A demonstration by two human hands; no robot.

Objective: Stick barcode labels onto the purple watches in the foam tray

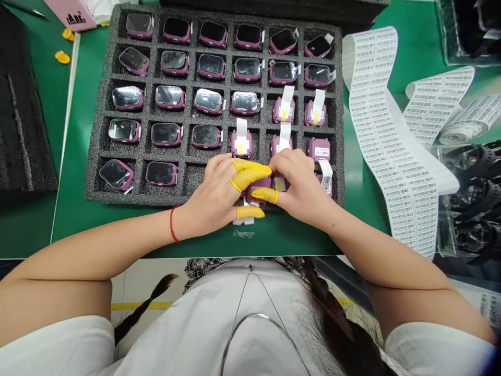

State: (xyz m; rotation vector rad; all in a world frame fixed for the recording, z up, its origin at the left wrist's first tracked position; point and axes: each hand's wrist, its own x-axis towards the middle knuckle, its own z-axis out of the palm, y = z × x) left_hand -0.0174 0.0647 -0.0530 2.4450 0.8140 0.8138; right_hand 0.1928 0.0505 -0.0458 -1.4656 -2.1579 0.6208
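A purple smartwatch body is held between both hands at the front edge of a black foam tray. My left hand, with yellow finger cots on its fingers and thumb, grips it from the left. My right hand pinches at its right side, a yellow cot on the thumb. A white strip shows beside the watch under my right fingers. Behind my hands, several watches lie back up with white tabs, such as this watch; others lie screen up, like this dark-screened watch.
Long strips of barcode labels curl over the green table on the right, beside a label roll. Bagged black straps lie at far right. A crumpled clear film is near the front edge. Black foam stands left.
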